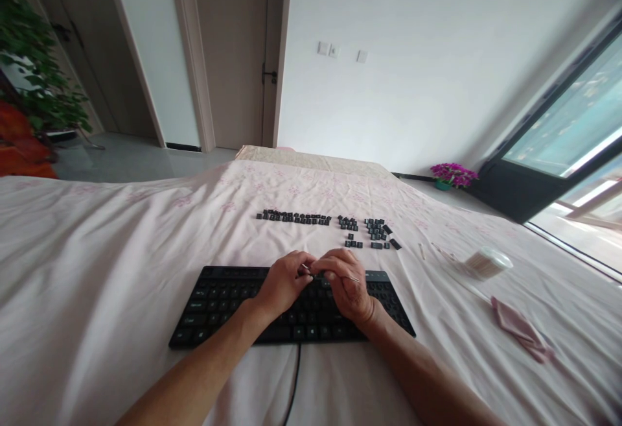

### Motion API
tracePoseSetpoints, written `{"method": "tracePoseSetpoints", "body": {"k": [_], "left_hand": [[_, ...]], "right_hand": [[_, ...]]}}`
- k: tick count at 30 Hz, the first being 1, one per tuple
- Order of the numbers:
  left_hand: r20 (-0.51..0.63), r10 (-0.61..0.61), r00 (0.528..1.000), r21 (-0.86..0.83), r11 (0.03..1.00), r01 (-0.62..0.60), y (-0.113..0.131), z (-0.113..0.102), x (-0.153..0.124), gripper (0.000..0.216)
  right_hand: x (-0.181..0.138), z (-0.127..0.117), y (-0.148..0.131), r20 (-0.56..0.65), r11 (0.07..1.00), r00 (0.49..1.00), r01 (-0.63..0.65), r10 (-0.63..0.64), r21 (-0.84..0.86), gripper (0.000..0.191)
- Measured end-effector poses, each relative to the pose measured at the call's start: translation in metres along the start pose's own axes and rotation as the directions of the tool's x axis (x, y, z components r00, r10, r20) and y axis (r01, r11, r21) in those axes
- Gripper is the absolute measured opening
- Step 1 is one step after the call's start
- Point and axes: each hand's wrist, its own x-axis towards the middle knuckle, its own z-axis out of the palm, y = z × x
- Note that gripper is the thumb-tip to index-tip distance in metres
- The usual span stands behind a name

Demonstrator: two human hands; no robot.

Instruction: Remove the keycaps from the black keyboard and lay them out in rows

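A black keyboard point(233, 309) lies on the bedcover, with keycaps in its left part and bare key positions at its far right. Both of my hands meet over its upper middle. The fingers of my left hand point(286, 280) are pinched together close to the keyboard's back edge; what is between them is too small to make out. My right hand point(344, 280) is closed on a thin pale stick point(354, 279), whose far end is hidden by the fingers. Beyond the keyboard, loose black keycaps point(296, 218) lie in rows, with more keycaps point(376, 230) grouped to the right.
To the right are a clear tub of cotton swabs point(488, 262), a loose swab point(422, 251) and a folded pink cloth point(519, 329). The keyboard's cable point(294, 384) runs toward me. The pale bedcover point(121, 251) is wrinkled.
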Motion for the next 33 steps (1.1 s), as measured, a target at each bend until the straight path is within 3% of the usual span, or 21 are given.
{"method": "tracePoseSetpoints", "body": {"k": [3,6,11,17,20,23,26,27,33], "left_hand": [[-0.065,-0.09,0.994,-0.097,0.992,0.083,-0.004,0.002,0.0,0.035],[-0.113,-0.157,0.981,-0.197,0.971,0.133,-0.008,0.003,0.001,0.039],[-0.144,-0.198,0.97,-0.309,0.94,0.147,-0.008,0.001,0.002,0.04],[-0.124,-0.193,0.973,-0.31,0.939,0.146,-0.005,0.0,0.002,0.039],[-0.13,-0.178,0.975,-0.27,0.953,0.138,-0.006,0.0,0.003,0.035],[-0.126,-0.143,0.982,-0.221,0.969,0.112,-0.007,0.0,0.003,0.032],[-0.119,-0.12,0.986,-0.18,0.979,0.097,-0.006,0.0,0.003,0.031],[-0.117,-0.113,0.987,-0.167,0.982,0.093,-0.005,-0.001,0.003,0.031],[-0.106,-0.087,0.991,-0.129,0.989,0.073,-0.005,-0.001,0.004,0.028]], "right_hand": [[0.005,-0.004,0.001,-0.013,0.999,1.0,-0.026,0.026,-0.036,0.029],[0.009,-0.006,0.002,0.078,0.983,0.986,-0.136,0.146,-0.126,0.027],[0.011,0.0,0.001,0.242,0.917,0.91,-0.257,0.335,-0.304,0.015],[0.014,-0.001,0.01,0.263,0.887,0.857,-0.375,0.442,-0.27,0.009],[0.024,-0.009,0.033,0.22,0.846,0.828,-0.453,0.516,-0.281,0.012],[0.04,-0.019,0.068,0.13,0.751,0.776,-0.53,0.617,-0.395,0.017],[0.057,-0.024,0.103,0.072,0.578,0.658,-0.597,0.75,-0.556,0.019],[0.062,-0.024,0.113,0.064,0.549,0.639,-0.601,0.767,-0.58,0.019],[0.072,-0.017,0.148,0.053,0.49,0.602,-0.591,0.797,-0.641,0.021]]}}
